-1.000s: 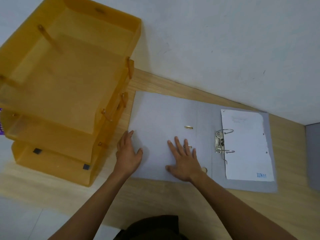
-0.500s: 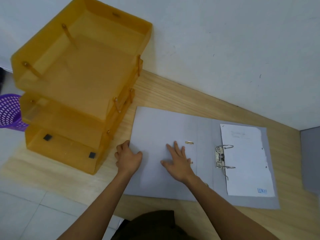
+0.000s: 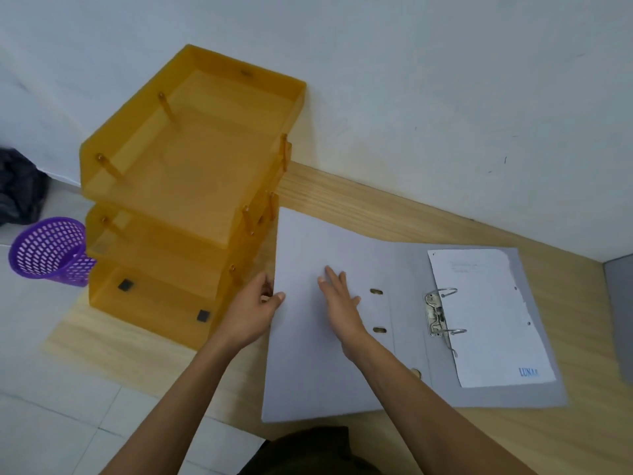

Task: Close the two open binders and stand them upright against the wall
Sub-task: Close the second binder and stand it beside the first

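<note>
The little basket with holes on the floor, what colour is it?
Purple. The basket shows best in the head view, left of the orange trays.

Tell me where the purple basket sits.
The purple basket sits at the far left of the head view, on the tiled floor beside the orange tray stack.

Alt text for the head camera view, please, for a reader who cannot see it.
A grey binder lies open on a wooden desk; the left hand grips its left cover edge and the right hand lies flat on the cover. A paper sheet sits on the rings, and stacked orange trays stand left against the wall.
</note>
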